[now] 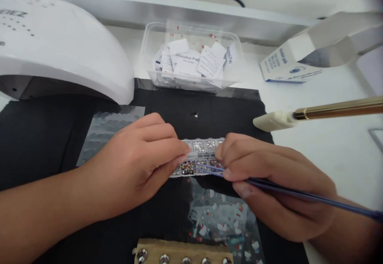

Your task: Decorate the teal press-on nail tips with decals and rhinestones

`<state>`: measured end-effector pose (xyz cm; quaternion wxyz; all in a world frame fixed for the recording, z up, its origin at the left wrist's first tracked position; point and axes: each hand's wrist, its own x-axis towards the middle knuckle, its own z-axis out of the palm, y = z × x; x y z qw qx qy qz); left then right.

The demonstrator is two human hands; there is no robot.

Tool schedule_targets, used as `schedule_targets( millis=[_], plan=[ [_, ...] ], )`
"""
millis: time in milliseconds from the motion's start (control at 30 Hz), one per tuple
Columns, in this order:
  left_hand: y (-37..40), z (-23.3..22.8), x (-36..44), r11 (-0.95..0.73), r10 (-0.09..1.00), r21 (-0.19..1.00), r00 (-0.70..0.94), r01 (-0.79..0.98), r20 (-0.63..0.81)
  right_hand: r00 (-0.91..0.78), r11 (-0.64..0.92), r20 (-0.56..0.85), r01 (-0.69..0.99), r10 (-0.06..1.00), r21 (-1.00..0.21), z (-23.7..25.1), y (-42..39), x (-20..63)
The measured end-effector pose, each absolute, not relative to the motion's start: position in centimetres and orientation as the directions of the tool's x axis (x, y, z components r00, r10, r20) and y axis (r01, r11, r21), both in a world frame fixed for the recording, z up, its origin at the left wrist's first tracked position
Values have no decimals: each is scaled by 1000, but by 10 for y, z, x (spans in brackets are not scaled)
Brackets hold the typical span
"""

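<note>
Rhinestone case (199,146) lies on black mat (167,102). Person's left hand (146,148), at the case's left part, pinches a clear compartment lid (193,154), likely steadying it. Right hand (278,172) pinches blue tweezers (293,192) over the case's right part, tips beside multicoloured stones (188,168); pencil-like grip presumably gives fine control.

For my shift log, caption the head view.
Left hand holding a gem case, right hand holding tweezers over it.
</note>
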<state>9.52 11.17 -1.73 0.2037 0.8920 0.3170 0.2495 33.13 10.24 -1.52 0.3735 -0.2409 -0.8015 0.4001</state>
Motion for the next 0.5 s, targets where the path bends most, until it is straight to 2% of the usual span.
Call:
schedule_targets(
  millis=[267, 500],
  plan=[
    [113, -18, 95, -726, 657, 510, 684, 462, 317, -610, 567, 402, 95, 683, -818, -13, 104, 329],
    [111, -17, 94, -712, 671, 523, 674, 469, 309, -665, 619, 410, 101, 624, -779, -13, 105, 331]
  ],
)
